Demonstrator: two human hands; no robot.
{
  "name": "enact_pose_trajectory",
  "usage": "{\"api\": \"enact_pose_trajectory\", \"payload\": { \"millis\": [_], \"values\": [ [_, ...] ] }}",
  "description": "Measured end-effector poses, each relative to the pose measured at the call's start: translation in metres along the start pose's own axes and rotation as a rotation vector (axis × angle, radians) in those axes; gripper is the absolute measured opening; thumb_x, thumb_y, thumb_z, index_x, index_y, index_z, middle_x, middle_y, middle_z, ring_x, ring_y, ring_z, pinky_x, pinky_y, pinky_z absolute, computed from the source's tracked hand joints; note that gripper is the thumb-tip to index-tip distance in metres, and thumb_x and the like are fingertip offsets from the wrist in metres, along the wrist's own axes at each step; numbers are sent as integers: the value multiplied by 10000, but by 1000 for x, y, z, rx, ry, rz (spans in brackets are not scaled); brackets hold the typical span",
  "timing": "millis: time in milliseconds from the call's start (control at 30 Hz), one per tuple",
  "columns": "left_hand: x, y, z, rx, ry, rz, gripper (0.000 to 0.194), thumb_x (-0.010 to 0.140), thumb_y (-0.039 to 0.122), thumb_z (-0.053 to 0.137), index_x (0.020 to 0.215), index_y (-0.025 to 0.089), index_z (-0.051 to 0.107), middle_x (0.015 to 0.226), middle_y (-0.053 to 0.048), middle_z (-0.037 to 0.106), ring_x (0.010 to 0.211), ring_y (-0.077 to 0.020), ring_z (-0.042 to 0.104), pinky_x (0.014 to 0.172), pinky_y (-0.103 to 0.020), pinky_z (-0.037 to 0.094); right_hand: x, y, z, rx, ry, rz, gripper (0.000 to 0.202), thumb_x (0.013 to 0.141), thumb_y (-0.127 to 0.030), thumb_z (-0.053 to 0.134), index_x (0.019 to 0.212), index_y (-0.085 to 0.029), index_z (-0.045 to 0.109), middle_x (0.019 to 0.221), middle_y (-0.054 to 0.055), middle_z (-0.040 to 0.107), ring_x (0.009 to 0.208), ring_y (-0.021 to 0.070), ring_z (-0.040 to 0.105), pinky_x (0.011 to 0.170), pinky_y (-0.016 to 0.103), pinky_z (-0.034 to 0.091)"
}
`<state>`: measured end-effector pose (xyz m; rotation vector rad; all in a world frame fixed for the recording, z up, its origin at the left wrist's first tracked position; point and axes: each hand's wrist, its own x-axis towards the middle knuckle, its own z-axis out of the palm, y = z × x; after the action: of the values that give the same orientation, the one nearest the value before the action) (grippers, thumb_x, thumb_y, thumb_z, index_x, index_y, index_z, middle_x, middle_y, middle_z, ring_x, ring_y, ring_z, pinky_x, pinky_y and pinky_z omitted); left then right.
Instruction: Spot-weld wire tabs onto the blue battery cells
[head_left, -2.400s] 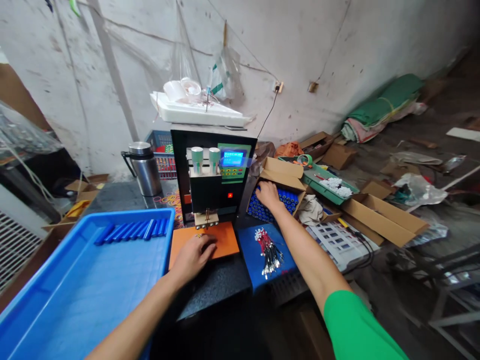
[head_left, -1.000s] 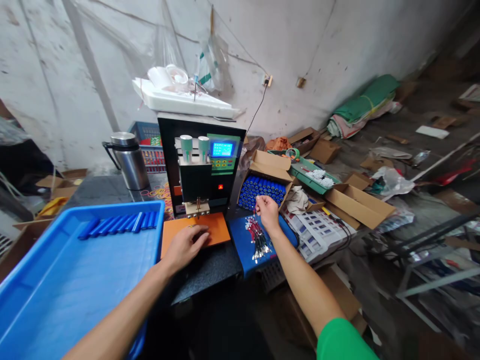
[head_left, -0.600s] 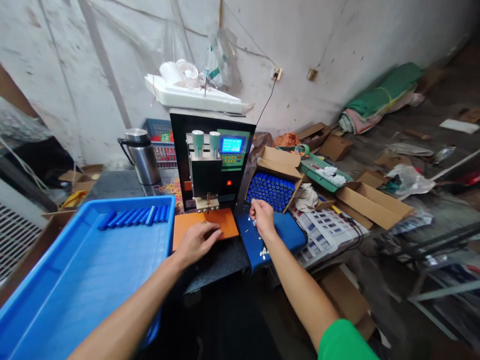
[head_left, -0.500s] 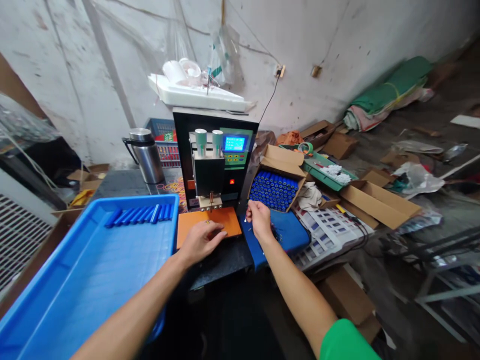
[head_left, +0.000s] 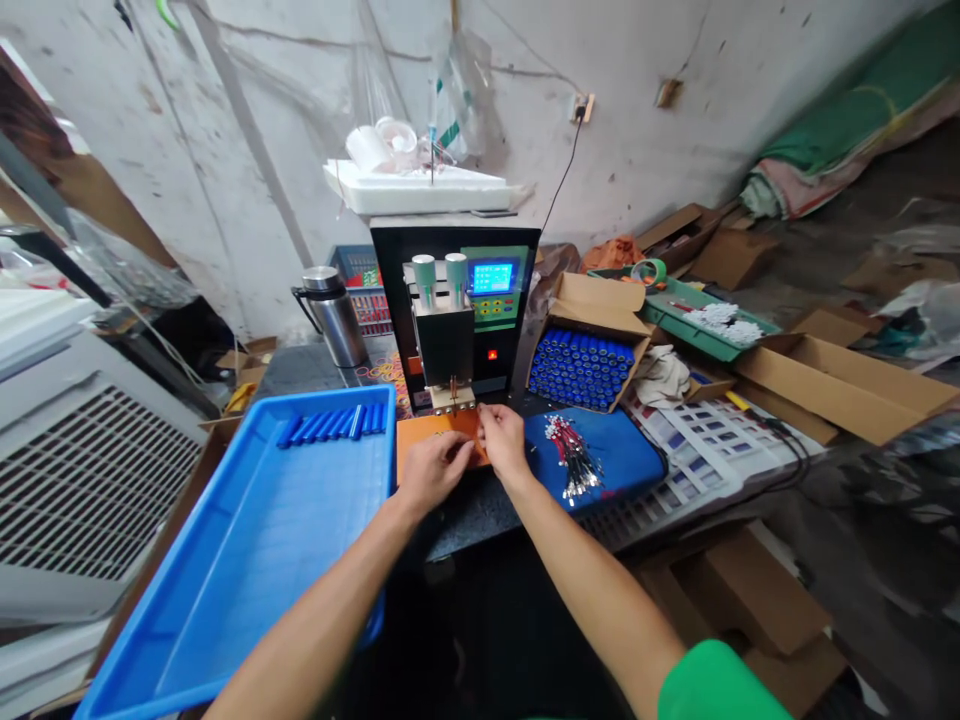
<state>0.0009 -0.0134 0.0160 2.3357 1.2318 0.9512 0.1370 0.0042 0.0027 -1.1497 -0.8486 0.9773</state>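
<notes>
A black machine [head_left: 444, 350] with a lit blue display stands behind an orange block [head_left: 417, 433]. Over the block's front, my left hand [head_left: 436, 468] has its fingers pressed together around something too small to make out. My right hand [head_left: 502, 440] pinches at the block's right edge, just below the machine's tips, its fingertips near those of my left hand; what it holds is hidden. To the right, a bundle of red and black wires [head_left: 574, 460] with white ends lies on a blue pad [head_left: 630, 460].
A large blue tray [head_left: 262, 560] at the left holds several blue cylinders [head_left: 330, 425]. Behind it stands a steel flask [head_left: 339, 325]. A cardboard box [head_left: 600, 292] of blue cylinders and a green tray [head_left: 675, 315] are at the right.
My right hand has moved left from the blue pad to the orange block, uncovering the wire bundle. My left hand's fingers have drawn together. The camera view has shifted.
</notes>
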Motion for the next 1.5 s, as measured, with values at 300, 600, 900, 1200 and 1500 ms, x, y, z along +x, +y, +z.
{"api": "enact_pose_trajectory", "payload": {
  "millis": [300,600,900,1200,1500],
  "values": [
    [6,-4,2,-543,90,-254,261,853,385,573,826,144,667,759,-44,710,697,-161,641,663,-266,502,-6,-8,-12,20,-303,57,330,725,-483,696,710,-167,598,565,-30,555,445,83,476,409,192,333],
    [0,4,-3,-365,27,-260,265,825,377,572,825,135,679,784,-53,712,702,-157,625,675,-260,466,-13,-3,-22,-13,-340,108,389,634,-513,769,708,-155,634,528,-17,573,431,102,474,413,210,348],
    [-4,-6,-79,249,-289,-415,206,803,228,496,701,157,661,678,-33,661,644,-164,595,580,-252,377,-21,-4,-19,4,-213,106,428,614,-550,766,616,-150,614,484,-18,537,397,87,427,385,208,313],
    [7,-87,-103,689,-254,-621,679,800,170,589,1444,225,383,1229,-146,570,1042,-259,641,886,-329,478,-21,-1,-15,-9,-216,79,404,626,-546,732,662,-154,640,485,-13,546,398,104,433,388,226,328],
    [18,-94,-80,800,-280,-677,492,817,137,501,1303,184,436,1168,-181,544,956,-301,668,772,-370,510,-17,7,-12,-29,-222,51,361,652,-515,701,676,-160,646,510,-4,565,420,116,450,404,235,338]
  ]
}}
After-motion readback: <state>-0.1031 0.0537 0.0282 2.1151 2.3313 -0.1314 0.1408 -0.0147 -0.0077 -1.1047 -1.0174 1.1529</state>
